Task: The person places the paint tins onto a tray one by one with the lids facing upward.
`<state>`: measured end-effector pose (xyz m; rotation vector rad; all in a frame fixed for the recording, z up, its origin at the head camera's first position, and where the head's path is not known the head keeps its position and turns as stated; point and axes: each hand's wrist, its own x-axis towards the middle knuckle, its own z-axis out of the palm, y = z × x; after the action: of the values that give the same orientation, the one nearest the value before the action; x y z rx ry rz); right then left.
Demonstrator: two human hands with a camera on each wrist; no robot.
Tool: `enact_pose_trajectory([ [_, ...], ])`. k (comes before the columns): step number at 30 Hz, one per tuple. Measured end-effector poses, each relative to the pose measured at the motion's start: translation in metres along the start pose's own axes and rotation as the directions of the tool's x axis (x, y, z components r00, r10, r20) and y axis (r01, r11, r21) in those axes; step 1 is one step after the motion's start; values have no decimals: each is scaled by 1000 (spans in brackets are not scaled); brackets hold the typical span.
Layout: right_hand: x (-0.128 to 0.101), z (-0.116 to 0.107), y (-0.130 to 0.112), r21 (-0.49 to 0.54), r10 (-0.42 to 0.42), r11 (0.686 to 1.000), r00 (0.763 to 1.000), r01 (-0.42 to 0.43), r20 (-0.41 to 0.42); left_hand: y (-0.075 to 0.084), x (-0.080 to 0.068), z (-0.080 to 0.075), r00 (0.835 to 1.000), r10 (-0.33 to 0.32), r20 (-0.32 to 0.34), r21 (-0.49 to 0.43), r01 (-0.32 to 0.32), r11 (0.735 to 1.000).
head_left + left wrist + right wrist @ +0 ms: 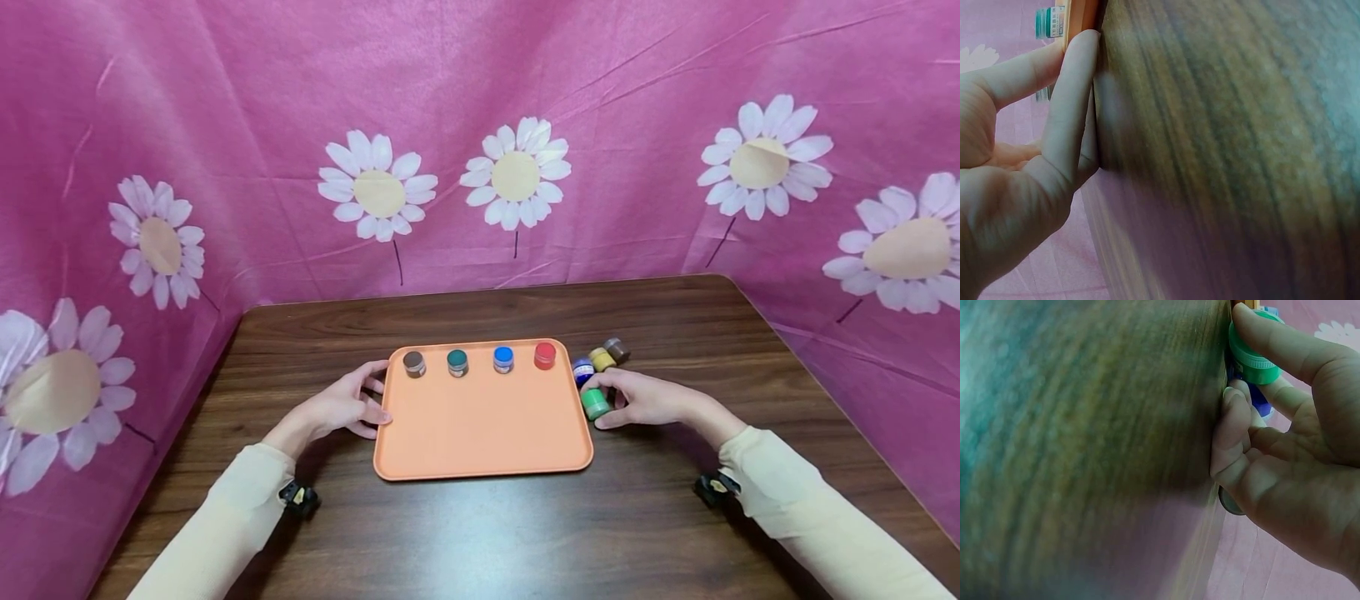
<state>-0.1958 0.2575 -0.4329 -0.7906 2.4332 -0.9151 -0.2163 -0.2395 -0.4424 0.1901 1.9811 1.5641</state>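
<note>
Pinching small green-lidded jar [596, 403] in right hand [647, 398]; probably light, rigid, smooth, best gripped around its lid; left hand [341, 408] relaxed against orange tray [480, 454].

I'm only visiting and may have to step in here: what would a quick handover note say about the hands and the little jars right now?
Left hand: open, fingers resting against the left edge of the orange tray.
Right hand: holding the green jar on the table, just right of the tray.
Done: four jars stand in a row along the tray's far edge: brown, dark green, blue, red.
Left: the green jar, plus three jars off the tray: blue, yellow, brown.
</note>
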Motion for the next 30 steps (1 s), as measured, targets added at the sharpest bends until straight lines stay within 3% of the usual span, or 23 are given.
enact_pose_trajectory([
  [19, 0, -3, -3, -40, 3, 999, 1000, -4, -29, 1, -1, 0, 1000, 0, 1, 0, 0, 1000],
  [30, 1, -5, -25, 119, 1, 993, 1000, -1, 0, 0, -1, 0, 1000, 1, -3, 13, -1, 1000],
])
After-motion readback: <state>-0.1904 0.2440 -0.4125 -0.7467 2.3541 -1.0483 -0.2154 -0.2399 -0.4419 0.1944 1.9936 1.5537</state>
